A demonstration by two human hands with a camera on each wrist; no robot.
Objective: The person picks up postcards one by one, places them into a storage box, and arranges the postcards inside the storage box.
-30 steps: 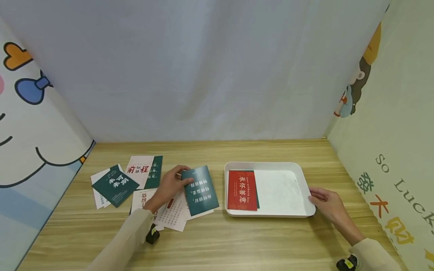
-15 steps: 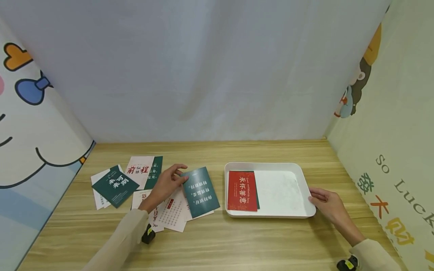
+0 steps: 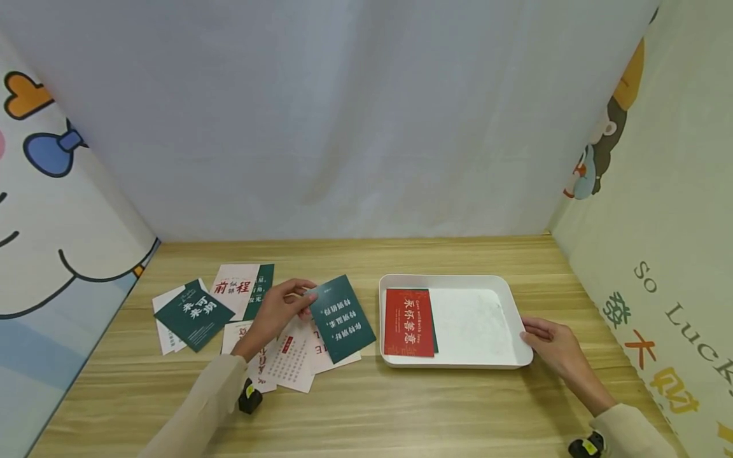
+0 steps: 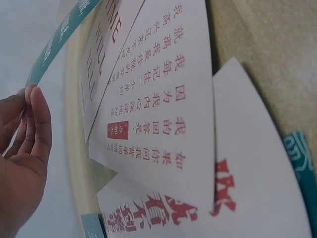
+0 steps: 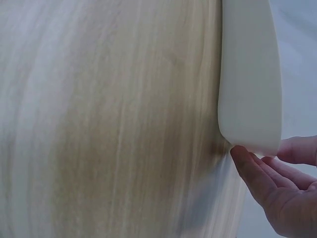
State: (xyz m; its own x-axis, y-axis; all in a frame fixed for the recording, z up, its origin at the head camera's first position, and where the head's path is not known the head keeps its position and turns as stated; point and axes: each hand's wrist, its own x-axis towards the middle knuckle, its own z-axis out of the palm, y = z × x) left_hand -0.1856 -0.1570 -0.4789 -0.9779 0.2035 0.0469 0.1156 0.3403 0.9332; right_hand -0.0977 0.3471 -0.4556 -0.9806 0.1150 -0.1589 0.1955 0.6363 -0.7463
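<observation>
My left hand (image 3: 276,315) pinches a dark green card (image 3: 342,319) with white lettering between thumb and fingers at its upper left corner. In the left wrist view the card (image 4: 58,39) appears edge-on and slightly bowed, raised off the white printed cards (image 4: 153,99) below. My right hand (image 3: 554,350) grips the right end of a shallow white tray (image 3: 458,365), thumb at the rim and fingers against the outer wall, as the right wrist view of the tray (image 5: 251,74) shows. A red card (image 3: 409,322) lies in the tray's left part, over a green card that is mostly hidden.
Left of the hand, a dark green card (image 3: 195,315) lies turned over white ones. Behind it, a white card with red lettering (image 3: 235,285) overlaps another green card (image 3: 265,286). A pale curtain (image 3: 355,127) stands along the table's back edge, with printed panels either side.
My left hand first slid back to the card's corner. Now it pinches the green card, which is lifted and turned slightly, its lower end shifted right. The right hand and tray have stayed put.
</observation>
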